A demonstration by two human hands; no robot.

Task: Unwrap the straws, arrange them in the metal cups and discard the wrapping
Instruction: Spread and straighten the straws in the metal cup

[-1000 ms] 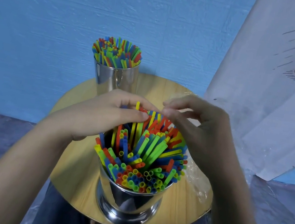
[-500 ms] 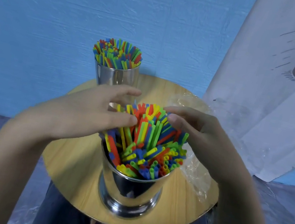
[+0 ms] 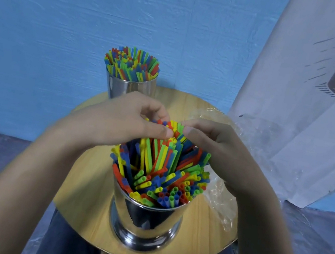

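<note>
Where our hands meet above the near cup (image 3: pixel 146 218), we list:
- table (image 3: pixel 86 180): bare wood on the left.
- far cup (image 3: pixel 129 87): full, at the back edge.
- left hand (image 3: pixel 122 123): curled, pinching the tall tips.
- straws (image 3: pixel 160 165): upright, fanning toward us, directly beneath both hands.
- right hand (image 3: pixel 220 149): curled round their other side.
- wrapping (image 3: pixel 221 198): crumpled, nearest the right wrist.

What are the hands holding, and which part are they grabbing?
The left hand and the right hand both pinch the colourful straws by their top ends. The straws stand in the near metal cup.
</note>
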